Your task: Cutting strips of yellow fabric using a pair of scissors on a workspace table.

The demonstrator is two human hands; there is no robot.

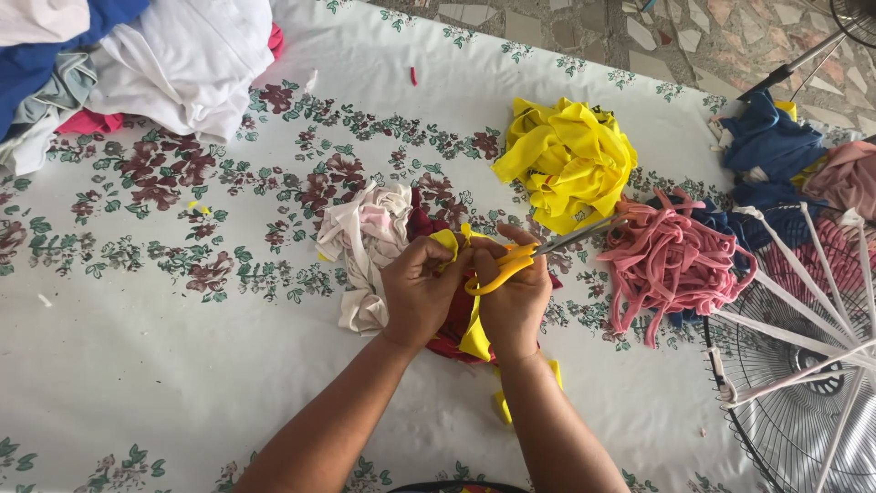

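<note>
- Floral-clothed table (137,365); stone floor (712,27) upper right.
- Fan grille (803,402) lower right.
- Left grip (422,290) pinches yellow strip (474,338).
- Right grip (516,297) holds scissors (538,251).

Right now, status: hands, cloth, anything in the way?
Left hand pinching yellow strip. Right hand on yellow scissors, blades slightly apart. Dark red cloth underneath. Pink strips and fan grille right, apart.
</note>
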